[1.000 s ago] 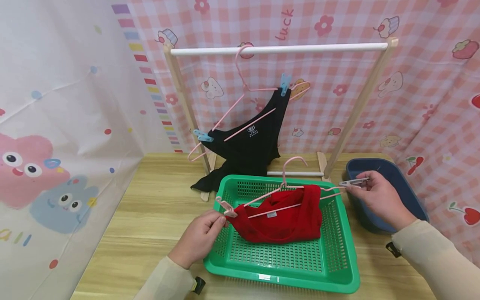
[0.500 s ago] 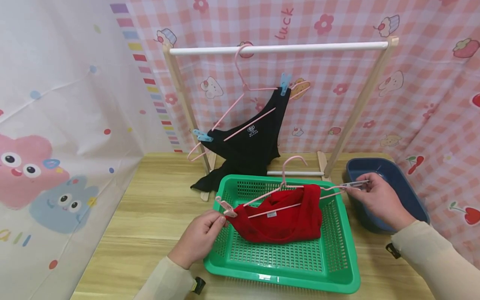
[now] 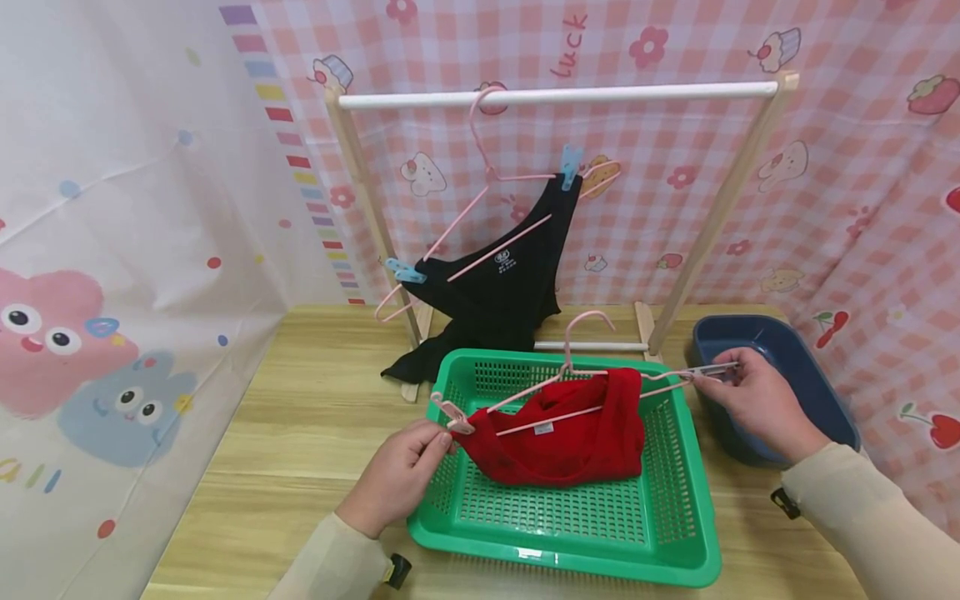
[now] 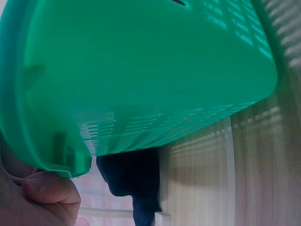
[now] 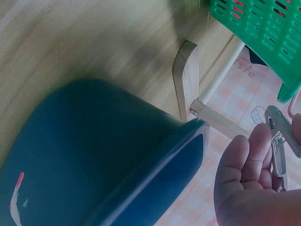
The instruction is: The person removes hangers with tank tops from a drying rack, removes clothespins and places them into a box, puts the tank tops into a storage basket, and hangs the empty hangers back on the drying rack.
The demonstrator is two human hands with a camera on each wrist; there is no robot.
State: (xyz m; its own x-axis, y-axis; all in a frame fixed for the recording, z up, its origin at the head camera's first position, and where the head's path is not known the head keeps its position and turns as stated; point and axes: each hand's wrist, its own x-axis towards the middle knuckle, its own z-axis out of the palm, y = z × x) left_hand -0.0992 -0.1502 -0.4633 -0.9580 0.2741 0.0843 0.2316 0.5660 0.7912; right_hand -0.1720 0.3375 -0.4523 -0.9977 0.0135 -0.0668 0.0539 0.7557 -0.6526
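From where I stand, the person's right grip (image 3: 761, 404) has sunk just slightly over the last second, bringing the nose of the grey clip (image 3: 708, 369) down level with the tip of the pink hanger (image 3: 567, 370). Thumb and fingers are pinched on that clip; whether it bites the wire, I can't tell. The left grip (image 3: 397, 475) hasn't budged, thumb and fingers clamped at the hanger's other end, right beside a peach peg (image 3: 453, 417).

Between the two hands the red garment (image 3: 570, 454) lies just as it did, half in the green basket (image 3: 615, 567), one strap under that peg, the other folded over the hanger's right arm with no clip on it. So, to my mind, the shift only lines the clip up with the wire; the right side looks unfinished.

Further out, the blue tub (image 3: 795, 367) sits on the tabletop (image 3: 300, 400) by the right hand. Behind, a black garment (image 3: 502, 283) hangs aslant from the rack's bar (image 3: 637, 96), pegged at both straps, and nothing has changed there.
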